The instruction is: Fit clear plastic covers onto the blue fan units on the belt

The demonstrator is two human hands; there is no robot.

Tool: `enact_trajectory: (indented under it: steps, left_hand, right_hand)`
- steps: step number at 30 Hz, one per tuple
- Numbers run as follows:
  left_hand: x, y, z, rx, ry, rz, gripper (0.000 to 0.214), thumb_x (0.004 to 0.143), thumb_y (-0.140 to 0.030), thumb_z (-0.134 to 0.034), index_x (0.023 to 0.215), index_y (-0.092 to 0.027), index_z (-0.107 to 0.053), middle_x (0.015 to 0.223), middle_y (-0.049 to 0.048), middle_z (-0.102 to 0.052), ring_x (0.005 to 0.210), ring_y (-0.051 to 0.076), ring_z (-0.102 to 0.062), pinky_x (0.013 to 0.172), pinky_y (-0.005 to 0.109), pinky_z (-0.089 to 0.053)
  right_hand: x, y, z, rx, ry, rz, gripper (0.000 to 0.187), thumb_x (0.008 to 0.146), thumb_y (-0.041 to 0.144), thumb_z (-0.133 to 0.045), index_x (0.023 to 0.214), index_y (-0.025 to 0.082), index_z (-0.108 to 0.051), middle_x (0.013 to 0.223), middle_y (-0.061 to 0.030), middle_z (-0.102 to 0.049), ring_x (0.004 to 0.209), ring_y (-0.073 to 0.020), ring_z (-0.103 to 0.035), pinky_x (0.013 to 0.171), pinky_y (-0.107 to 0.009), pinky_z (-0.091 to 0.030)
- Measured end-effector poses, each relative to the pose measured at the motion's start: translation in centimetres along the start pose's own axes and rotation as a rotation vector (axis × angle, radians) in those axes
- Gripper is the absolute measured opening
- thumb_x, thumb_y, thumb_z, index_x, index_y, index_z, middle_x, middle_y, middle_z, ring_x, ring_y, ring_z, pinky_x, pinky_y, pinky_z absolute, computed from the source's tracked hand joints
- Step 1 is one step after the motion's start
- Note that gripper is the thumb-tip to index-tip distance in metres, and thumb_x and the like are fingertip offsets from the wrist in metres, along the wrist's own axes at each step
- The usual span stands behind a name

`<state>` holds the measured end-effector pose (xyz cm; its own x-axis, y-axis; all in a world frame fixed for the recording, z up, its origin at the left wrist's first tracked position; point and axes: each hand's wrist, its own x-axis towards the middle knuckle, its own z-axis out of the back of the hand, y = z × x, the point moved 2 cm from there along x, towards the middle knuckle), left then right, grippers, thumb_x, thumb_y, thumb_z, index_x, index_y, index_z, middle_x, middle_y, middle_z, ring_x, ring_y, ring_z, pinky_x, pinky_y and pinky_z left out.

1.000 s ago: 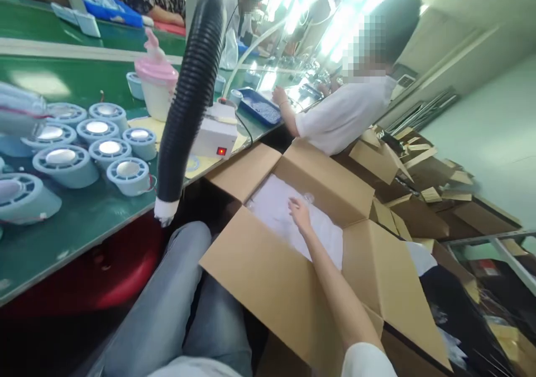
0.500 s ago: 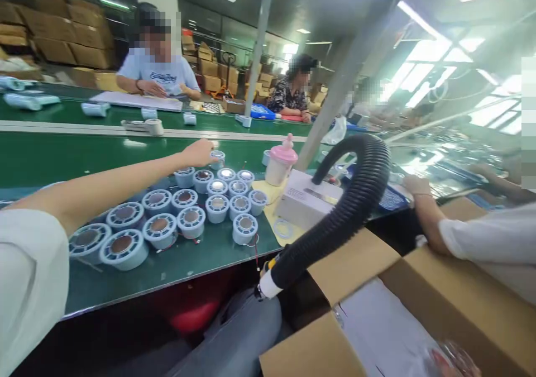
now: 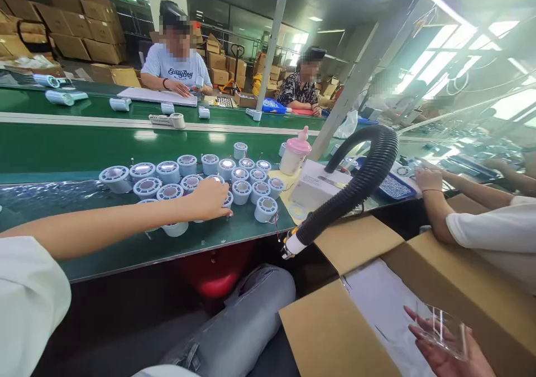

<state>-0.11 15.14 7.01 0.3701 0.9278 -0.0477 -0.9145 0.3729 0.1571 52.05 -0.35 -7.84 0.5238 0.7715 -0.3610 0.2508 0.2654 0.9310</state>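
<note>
My left hand [image 3: 213,199] reaches in over a cluster of round white housings [image 3: 242,191] with slotted rims and shiny discs on top. Its fingers are closed around a white round housing [image 3: 228,199] in the front of the cluster, mostly hidden by the hand. At lower right, my right hand [image 3: 456,346] holds a clear plastic cover [image 3: 441,329], palm up, above the open cardboard box [image 3: 456,279]. One housing [image 3: 240,151] stands at the back of the cluster. Another housing [image 3: 266,209] at the right front has thin wires hanging over the table edge.
A black flexible hose [image 3: 355,192] arches from a white box [image 3: 320,184] towards my knee. Beside it stands a pink-lidded cup [image 3: 295,152]. The green conveyor [image 3: 84,142] runs behind the housings. Two people sit across it; a co-worker's arm [image 3: 435,198] is at right.
My left hand has let go of the housing at the back and moved towards the front edge, onto another one. My right hand with the clear cover has come further into view.
</note>
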Motion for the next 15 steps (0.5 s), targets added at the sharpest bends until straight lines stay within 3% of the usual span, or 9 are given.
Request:
enact_trajectory:
  steps: [4, 7, 11, 15]
  left_hand:
    - [-0.9, -1.2, -0.6, -0.067, 0.021, -0.169, 0.043, 0.079, -0.032, -0.065, 0.115, -0.01, -0.056, 0.104, 0.0165, -0.067, 0.094, 0.029, -0.061, 0.078, 0.034, -0.042]
    - [-1.8, -2.3, -1.1, -0.093, -0.033, -0.235, 0.057, 0.078, -0.035, -0.065, 0.126, -0.011, -0.048, 0.12, 0.0178, -0.06, 0.105, 0.031, -0.055, 0.089, 0.039, -0.039]
    - [-1.4, -3.4, -1.6, -0.118, -0.117, -0.242, 0.06, 0.076, -0.057, -0.062, 0.11, -0.007, -0.059, 0.115, 0.0229, -0.06, 0.112, 0.039, -0.048, 0.096, 0.049, -0.034]
    - [-0.9, -3.4, -0.7, -0.154, -0.118, -0.238, 0.044, 0.078, -0.047, -0.065, 0.101, -0.01, -0.063, 0.097, 0.0189, -0.065, 0.104, 0.037, -0.053, 0.09, 0.047, -0.038]
  right_hand:
    - [-4.9, 0.5, -3.5, 0.092, 0.013, -0.096, 0.049, 0.065, 0.072, -0.063, 0.066, 0.024, -0.072, 0.097, -0.0145, -0.07, 0.066, -0.0222, -0.069, 0.051, -0.031, -0.057]
    - [-7.1, 0.3, -6.7, -0.001, 0.155, -0.063, 0.048, 0.066, 0.07, -0.065, 0.073, 0.023, -0.072, 0.095, -0.0117, -0.072, 0.073, -0.0247, -0.069, 0.055, -0.033, -0.057]
    - [-8.8, 0.0, -11.8, -0.108, 0.376, 0.02, 0.046, 0.069, 0.069, -0.065, 0.078, 0.024, -0.071, 0.094, -0.0093, -0.072, 0.085, -0.0262, -0.069, 0.071, -0.036, -0.057]
    - [-11.5, 0.1, -16.8, -0.176, 0.672, 0.167, 0.042, 0.081, 0.064, -0.055, 0.094, 0.026, -0.068, 0.095, -0.0074, -0.07, 0.093, -0.0265, -0.068, 0.084, -0.04, -0.055]
